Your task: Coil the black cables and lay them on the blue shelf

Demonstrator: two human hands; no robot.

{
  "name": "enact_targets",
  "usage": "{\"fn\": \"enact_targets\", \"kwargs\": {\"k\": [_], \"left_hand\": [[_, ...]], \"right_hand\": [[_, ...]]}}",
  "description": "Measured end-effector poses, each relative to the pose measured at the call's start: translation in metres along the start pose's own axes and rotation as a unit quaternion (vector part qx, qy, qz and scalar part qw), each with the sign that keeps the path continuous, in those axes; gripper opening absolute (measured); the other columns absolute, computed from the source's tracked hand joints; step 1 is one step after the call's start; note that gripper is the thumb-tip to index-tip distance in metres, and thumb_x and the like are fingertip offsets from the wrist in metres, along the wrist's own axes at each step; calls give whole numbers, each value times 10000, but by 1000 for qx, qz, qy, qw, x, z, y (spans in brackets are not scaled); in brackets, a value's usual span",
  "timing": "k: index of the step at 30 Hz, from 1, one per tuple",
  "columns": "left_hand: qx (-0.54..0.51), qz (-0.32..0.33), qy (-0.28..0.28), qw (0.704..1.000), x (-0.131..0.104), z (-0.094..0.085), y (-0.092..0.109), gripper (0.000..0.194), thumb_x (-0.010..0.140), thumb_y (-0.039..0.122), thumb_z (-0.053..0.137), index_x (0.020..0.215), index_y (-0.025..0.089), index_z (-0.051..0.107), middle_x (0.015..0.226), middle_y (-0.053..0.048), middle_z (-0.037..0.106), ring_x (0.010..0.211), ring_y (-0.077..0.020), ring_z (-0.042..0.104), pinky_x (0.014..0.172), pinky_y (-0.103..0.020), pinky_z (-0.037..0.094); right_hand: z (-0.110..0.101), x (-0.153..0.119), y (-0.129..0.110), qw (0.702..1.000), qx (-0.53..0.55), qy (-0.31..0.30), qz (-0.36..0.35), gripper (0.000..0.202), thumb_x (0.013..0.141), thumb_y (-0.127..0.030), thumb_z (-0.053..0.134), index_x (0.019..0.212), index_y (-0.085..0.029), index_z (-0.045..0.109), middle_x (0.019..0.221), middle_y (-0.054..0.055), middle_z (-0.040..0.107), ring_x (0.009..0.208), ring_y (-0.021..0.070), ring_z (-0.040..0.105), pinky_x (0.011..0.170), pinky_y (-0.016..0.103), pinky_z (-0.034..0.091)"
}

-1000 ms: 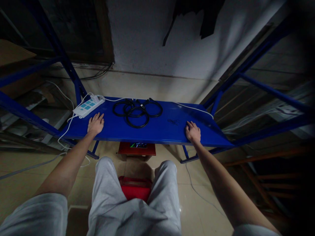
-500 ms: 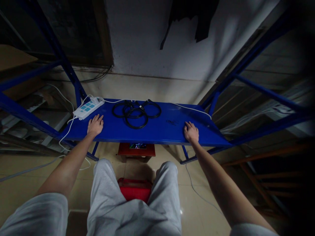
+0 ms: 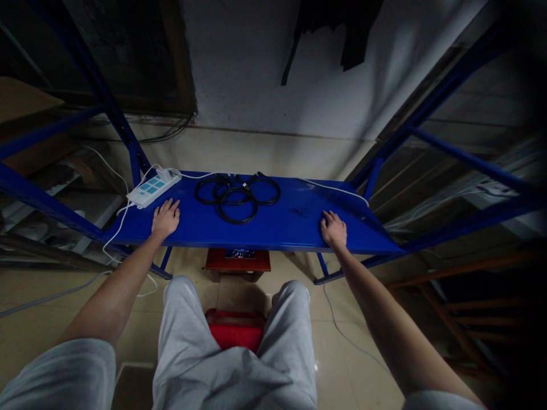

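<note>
My left hand lies flat on the blue shelf, fingers a little apart and holding nothing. Just behind it is a white power strip with blue sockets and a white plug in its far end. On the right part of the shelf my right hand rests palm down, open, with nothing in it. Between the hands, nearer the left one, black cables lie in overlapping loops with their connectors at the back. Neither hand touches them.
Blue metal posts rise at both ends of the shelf. A white cord runs along the back edge. Below stands a small red-brown table with a lit screen. Something red shows between my knees.
The view has shifted very slightly. Both hands stay where they were on the shelf, and the cables and power strip have not moved.
</note>
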State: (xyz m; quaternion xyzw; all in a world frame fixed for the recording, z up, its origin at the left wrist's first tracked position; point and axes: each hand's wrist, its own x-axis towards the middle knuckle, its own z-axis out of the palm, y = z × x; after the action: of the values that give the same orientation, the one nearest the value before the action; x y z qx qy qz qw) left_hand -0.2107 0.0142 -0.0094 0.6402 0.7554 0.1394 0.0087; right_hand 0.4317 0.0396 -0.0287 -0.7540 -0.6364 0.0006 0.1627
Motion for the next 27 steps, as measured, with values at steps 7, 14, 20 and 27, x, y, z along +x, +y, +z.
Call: {"fn": "enact_targets", "kwargs": {"k": [7,14,20,27], "left_hand": [[7,-5,-1,1000,2,2,-1,568,1024,357,278,1545,222,458,1655,-100,360,1544,-274,306,1263,-547,224],[10,4,-6,1000,0,8,-5,590,1029,347,250,1579,196,400,1673,-115,314,1564,-277,259,1273,-553,195],[18,18,4,1000,-1,11,-4,591,1023,326,251,1571,165,402,1662,-144,331,1557,-302,272,1262,-568,211],[19,38,48,998,-2,8,3,580,1028,317,245,1552,115,390,1572,-198,459,1497,-332,372,1230,-575,261]], "right_hand": [[-2,-2,-3,1000,-7,2,-2,555,1028,-391,291,1490,-178,512,1586,130,446,1470,285,379,1207,488,288],[2,-1,1,1000,-7,3,-6,563,1038,-401,272,1503,-179,501,1601,120,431,1489,279,362,1219,487,285],[1,0,2,1000,0,-3,5,567,1038,-400,272,1512,-176,488,1613,105,420,1517,268,327,1243,499,256],[1,4,-1,1000,-14,-1,7,561,1036,-387,279,1507,-169,493,1607,116,428,1508,274,346,1239,507,265]]}}
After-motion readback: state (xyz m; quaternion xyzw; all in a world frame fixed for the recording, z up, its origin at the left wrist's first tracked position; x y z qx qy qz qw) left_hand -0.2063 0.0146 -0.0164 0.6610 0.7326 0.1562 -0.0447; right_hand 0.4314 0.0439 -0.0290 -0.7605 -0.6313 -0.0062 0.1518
